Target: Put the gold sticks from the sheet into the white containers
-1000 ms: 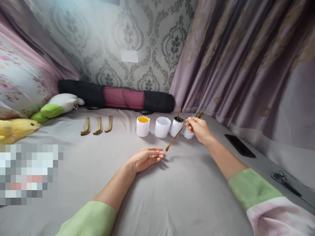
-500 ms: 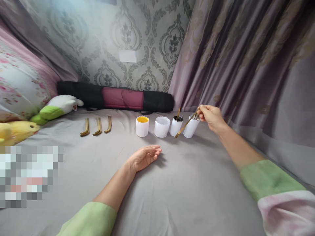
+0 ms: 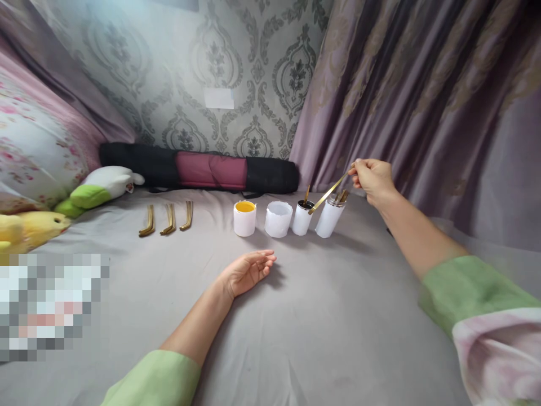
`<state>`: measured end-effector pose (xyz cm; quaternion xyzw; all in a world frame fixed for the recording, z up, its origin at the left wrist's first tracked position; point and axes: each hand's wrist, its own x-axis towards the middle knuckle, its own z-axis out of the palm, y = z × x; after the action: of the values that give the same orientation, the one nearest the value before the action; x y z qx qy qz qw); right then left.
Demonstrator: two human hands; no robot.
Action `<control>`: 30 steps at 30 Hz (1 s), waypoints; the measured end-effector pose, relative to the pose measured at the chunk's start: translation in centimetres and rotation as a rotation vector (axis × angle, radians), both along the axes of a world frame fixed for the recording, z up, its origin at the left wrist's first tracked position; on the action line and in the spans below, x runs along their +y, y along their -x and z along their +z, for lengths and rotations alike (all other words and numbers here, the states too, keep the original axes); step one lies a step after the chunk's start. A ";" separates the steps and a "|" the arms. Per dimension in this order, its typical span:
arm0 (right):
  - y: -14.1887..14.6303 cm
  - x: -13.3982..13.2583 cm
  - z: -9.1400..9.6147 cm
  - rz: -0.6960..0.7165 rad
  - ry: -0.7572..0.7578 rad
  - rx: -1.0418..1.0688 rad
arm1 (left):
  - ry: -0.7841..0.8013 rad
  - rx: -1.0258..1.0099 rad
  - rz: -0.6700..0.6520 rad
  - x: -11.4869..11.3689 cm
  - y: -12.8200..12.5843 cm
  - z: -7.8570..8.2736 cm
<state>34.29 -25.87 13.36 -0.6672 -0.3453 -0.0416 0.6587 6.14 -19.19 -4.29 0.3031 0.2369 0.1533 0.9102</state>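
Note:
My right hand (image 3: 372, 177) is raised at the right and pinches the top end of a thin gold stick (image 3: 327, 195). The stick slants down to the left, its lower tip over the white cup of dark liquid (image 3: 302, 217). Just under the hand stands a tilted white cup (image 3: 329, 217) with several gold sticks in it. Left of these are an empty white cup (image 3: 278, 219) and a white cup of yellow liquid (image 3: 244, 217). My left hand (image 3: 247, 272) rests on the grey sheet (image 3: 296, 332), palm up, fingers loosely spread, holding nothing.
Three bent gold sticks (image 3: 169, 219) lie in a row on the sheet at the left. A black and maroon roll bag (image 3: 203, 169) lies along the wall behind. Plush toys (image 3: 97, 189) and a floral pillow (image 3: 38, 146) are at far left. Curtains (image 3: 422, 101) hang at right.
My right hand lifted the gold stick from low over the sheet, up and to the right, above the cups. The left hand stayed where it was.

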 end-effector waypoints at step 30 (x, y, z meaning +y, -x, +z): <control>-1.4 4.2 -2.7 -0.035 0.301 -0.419 | 0.008 -0.011 0.008 -0.1 0.0 0.3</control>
<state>35.66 -21.65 10.62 -0.7404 -0.4649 -0.1386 0.4652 6.11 -19.34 -4.02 0.2977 0.2338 0.1578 0.9121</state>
